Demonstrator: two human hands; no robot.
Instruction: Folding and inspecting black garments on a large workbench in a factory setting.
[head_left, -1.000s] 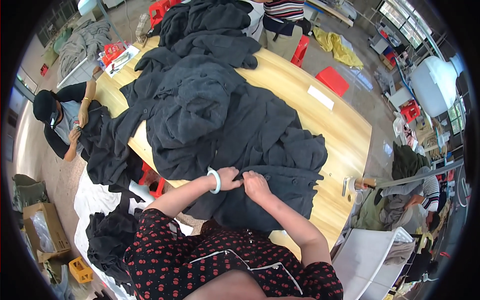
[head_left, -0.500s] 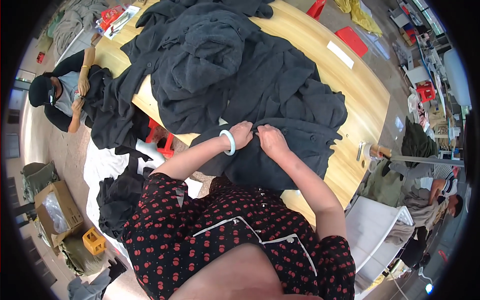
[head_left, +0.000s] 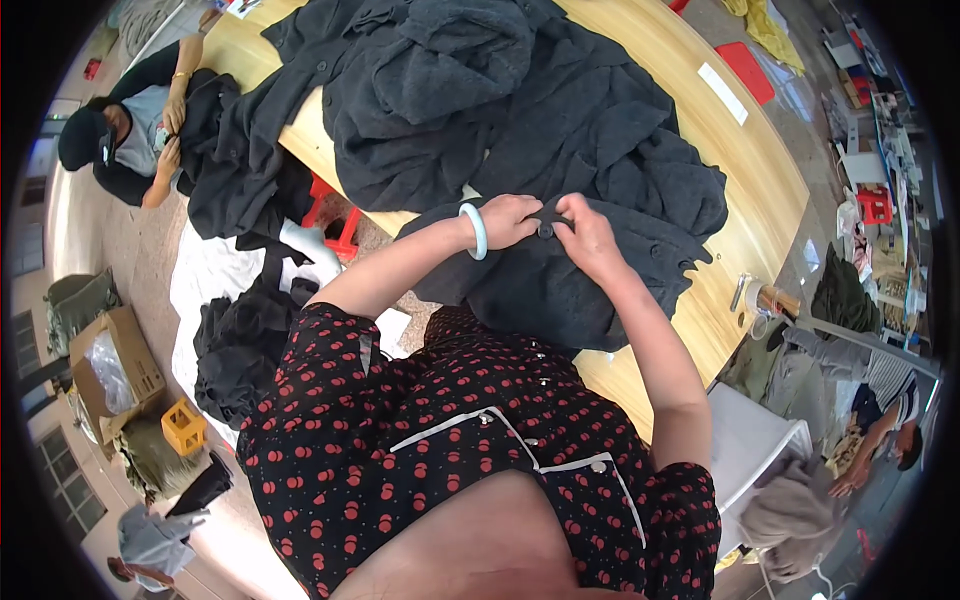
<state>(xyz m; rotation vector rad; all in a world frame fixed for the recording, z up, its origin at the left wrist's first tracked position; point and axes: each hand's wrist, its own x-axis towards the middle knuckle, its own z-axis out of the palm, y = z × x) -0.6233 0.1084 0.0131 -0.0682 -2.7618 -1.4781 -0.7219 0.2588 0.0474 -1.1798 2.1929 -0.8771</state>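
At the near table edge, the left hand (head_left: 512, 220) and right hand (head_left: 585, 235) meet over a dark garment (head_left: 570, 290), fingers pinched together on a small dark button (head_left: 546, 229) at its front. The garment hangs partly off the wooden table (head_left: 760, 170); likely risk: it slides down if the pinch loosens. Beyond, a heaped pile of dark garments (head_left: 480, 90) crowds close and could snag or drag. Far left, another person (head_left: 120, 140) handles dark cloth.
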